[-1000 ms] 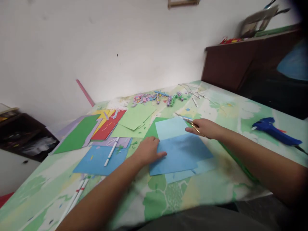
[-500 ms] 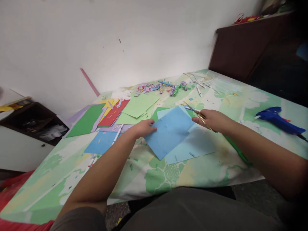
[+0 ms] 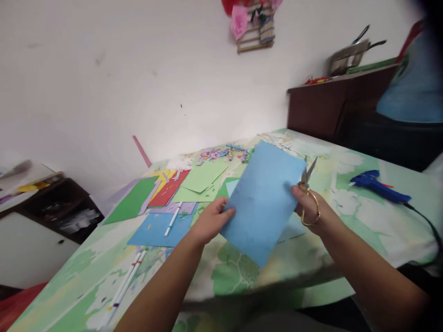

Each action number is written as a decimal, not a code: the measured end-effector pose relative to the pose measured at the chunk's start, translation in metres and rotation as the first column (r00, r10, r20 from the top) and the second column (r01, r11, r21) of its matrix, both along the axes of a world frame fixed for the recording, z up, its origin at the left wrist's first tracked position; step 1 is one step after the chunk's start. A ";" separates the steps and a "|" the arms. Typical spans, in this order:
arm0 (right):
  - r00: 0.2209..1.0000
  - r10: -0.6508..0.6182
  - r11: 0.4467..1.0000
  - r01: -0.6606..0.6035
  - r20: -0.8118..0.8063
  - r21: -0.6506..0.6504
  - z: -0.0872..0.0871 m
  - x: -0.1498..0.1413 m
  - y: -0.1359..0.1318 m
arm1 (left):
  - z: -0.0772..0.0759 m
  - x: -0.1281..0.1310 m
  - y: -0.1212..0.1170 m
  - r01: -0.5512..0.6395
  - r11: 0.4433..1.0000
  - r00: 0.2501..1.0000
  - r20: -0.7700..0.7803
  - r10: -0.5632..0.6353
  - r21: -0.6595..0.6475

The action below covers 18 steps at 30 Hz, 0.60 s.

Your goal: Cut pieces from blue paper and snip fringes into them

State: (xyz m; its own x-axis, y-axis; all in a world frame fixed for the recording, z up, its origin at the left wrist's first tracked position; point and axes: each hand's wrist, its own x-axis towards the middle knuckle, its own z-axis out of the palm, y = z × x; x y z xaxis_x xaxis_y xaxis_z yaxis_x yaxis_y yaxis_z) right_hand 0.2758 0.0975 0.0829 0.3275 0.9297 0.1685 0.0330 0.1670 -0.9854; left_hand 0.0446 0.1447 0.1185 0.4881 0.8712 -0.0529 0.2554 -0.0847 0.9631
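Observation:
Between my hands a sheet of blue craft foam or paper (image 3: pixel 265 198) is raised above the table, tilted toward me. My left hand (image 3: pixel 215 219) pinches its left edge between thumb and fingers. At the right edge my right hand (image 3: pixel 313 207) grips the sheet with the thumb in front. The same hand also carries gold-handled scissors (image 3: pixel 308 189), their blades pointing up and slightly parted. Beneath the raised sheet a light blue sheet (image 3: pixel 291 230) lies mostly hidden on the table.
A blue glue gun (image 3: pixel 380 185) lies at the right with its cord trailing. Green sheets (image 3: pixel 204 177), a red sheet (image 3: pixel 169 189) and a blue sheet (image 3: pixel 148 229) with a marker (image 3: pixel 173 219) cover the left. Paper curls (image 3: pixel 246 155) sit at the back. A person in blue (image 3: pixel 411 92) is at far right.
The blue sheet has come up off the table and turned toward upright. My right hand has taken hold of its right edge, and the scissors now point upward. The view has tilted up.

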 end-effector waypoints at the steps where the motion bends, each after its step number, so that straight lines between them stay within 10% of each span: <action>1: 0.996 0.058 0.998 -0.056 -0.074 0.026 0.002 0.002 -0.003 | 0.001 -0.001 -0.003 0.053 0.999 0.997 -0.052 -0.052 0.012; 5: 0.951 0.184 0.982 -0.171 -0.249 0.074 0.008 0.006 -0.019 | 0.005 -0.005 -0.006 0.105 0.994 0.990 -0.099 -0.104 0.011; 9: 0.950 -0.059 0.962 0.136 -0.308 0.237 0.005 -0.002 -0.028 | -0.003 -0.001 -0.011 -0.104 0.992 0.977 0.179 0.115 -0.069; 15: 0.898 -0.327 0.865 0.410 -0.293 0.291 0.007 -0.017 -0.035 | -0.030 0.045 -0.053 0.262 0.906 0.859 0.508 -0.061 -0.334; 18: 0.934 -0.336 0.905 0.356 -0.122 0.231 0.009 -0.016 -0.046 | -0.038 0.069 -0.068 0.159 0.909 0.858 0.510 0.067 -0.386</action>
State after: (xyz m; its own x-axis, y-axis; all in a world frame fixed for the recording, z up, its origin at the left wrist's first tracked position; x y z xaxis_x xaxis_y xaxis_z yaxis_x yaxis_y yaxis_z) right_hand 0.2597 0.0512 0.0923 0.6426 0.6879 0.3373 0.0577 0.3956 -0.9166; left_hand 0.1135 0.0766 0.0810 0.5826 0.8026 -0.1282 -0.2654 0.3370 0.9033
